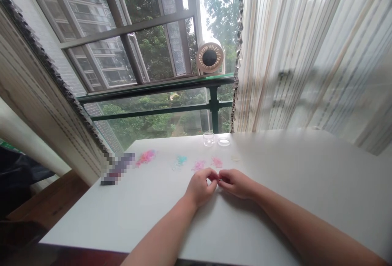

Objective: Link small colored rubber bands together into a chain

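Both hands meet just before the pink band pile (217, 162): left hand (200, 186) and right hand (235, 183) pinched shut on something tiny; keep the grip low over the counter (306, 184).

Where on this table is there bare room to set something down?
The table's right part is bare, as is the near-left stretch below the pixelated object. Crowded: the far strip of coloured piles, small jar, lid, and both hands at centre.

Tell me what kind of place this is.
Most likely a room in a flat, well above the ground: a white table stands against a large window facing apartment blocks and trees, with sheer curtains beside it and a small fan on the sill.
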Demonstrator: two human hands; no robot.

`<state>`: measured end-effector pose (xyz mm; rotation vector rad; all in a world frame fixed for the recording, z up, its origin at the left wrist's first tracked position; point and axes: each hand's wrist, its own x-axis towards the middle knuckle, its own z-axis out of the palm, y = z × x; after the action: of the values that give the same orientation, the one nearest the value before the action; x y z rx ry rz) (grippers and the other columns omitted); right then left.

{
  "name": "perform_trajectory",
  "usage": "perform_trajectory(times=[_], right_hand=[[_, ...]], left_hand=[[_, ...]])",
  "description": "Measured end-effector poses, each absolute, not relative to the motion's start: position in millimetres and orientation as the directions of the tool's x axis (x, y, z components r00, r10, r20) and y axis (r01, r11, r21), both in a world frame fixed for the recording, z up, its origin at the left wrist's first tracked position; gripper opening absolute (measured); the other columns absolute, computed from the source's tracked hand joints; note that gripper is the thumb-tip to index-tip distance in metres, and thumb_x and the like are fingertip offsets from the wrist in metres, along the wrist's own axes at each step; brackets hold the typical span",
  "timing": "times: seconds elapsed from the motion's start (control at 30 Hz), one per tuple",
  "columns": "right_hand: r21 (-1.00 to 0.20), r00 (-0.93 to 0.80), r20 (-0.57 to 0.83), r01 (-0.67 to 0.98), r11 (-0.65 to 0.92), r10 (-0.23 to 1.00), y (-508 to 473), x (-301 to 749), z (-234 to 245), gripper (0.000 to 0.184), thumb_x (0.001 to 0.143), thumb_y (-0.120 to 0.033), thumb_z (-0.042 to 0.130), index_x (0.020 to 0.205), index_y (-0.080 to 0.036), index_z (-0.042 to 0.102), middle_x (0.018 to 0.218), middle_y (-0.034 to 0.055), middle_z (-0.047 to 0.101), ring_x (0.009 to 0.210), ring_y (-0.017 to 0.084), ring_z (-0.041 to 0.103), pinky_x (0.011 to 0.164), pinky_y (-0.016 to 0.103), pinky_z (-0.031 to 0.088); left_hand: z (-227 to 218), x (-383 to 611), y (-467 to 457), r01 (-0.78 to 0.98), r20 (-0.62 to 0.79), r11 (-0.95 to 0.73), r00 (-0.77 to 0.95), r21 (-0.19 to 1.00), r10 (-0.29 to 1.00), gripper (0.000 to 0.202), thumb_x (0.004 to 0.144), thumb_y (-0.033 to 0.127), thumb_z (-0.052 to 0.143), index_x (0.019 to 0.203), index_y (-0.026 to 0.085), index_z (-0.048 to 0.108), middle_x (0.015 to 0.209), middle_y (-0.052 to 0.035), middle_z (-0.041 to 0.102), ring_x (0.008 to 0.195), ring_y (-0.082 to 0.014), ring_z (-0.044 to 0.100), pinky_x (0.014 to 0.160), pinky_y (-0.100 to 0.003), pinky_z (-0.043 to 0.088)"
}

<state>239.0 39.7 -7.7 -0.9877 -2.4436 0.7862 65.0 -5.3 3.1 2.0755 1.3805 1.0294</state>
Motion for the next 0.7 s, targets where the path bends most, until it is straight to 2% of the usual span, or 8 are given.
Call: perform_trajectory(times=[0.33, 0.7], right_hand=[[-0.649, -0.709, 0.109, 0.480, 0.590, 0.697, 38.4, 243.2, -1.8, 0.018, 0.081, -0.029, 0.045, 0.068, -0.017, 0.049, 0.060, -0.0039, 0.047, 0.058, 0.009, 0.040, 0.056, 0.023, 0.029], [-0.630, -0.680, 0.107, 0.518, 0.579, 0.725, 38.5, 241.6, -4.3, 0.018, 0.080, -0.027, 0.045, 0.066, -0.017, 0.050, 0.060, -0.0032, 0.050, 0.058, 0.010, 0.041, 0.055, 0.023, 0.029]], left_hand=[[5.0, 63.6, -8.1, 0.580, 0.283, -0.397, 0.280, 0.712, 0.917, 0.009, 0.075, 0.018, 0.054, 0.078, 0.017, 0.063, 0.076, -0.0007, 0.067, 0.070, -0.0110, 0.060, 0.067, -0.022, 0.044], [2.4, 61.3, -6.7, 0.595, 0.276, -0.398, 0.289, 0.699, 0.917, 0.012, 0.075, 0.019, 0.054, 0.081, 0.018, 0.064, 0.079, -0.0017, 0.067, 0.073, -0.0123, 0.061, 0.066, -0.022, 0.045]])
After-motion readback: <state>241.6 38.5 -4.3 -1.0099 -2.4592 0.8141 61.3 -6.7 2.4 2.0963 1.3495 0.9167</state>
